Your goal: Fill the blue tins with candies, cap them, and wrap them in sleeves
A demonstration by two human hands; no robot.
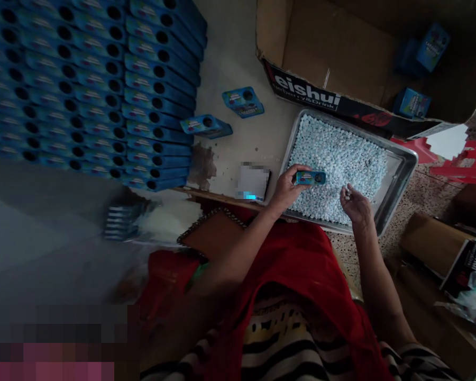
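Observation:
A small blue box point(305, 178) with a dark round hole at one end is gripped in my left hand point(289, 186), above the left part of a metal tray point(396, 206). Pale blue and white candy-like pellets point(333, 153) cover most of the tray's bottom. Over the pellets near the tray's front right, my right hand point(357, 205) is turned palm up with its fingers curled. A few pellets show at its fingertips, apart from the box.
Stacked blue boxes point(143, 100) rise at the left. Two loose boxes, one upright box point(244, 101) and another point(207, 126), stand on the table point(238, 63). Behind the tray, a cardboard carton point(333, 47) holds several blue boxes. A blurred-out flat object point(254, 181) lies beside the tray.

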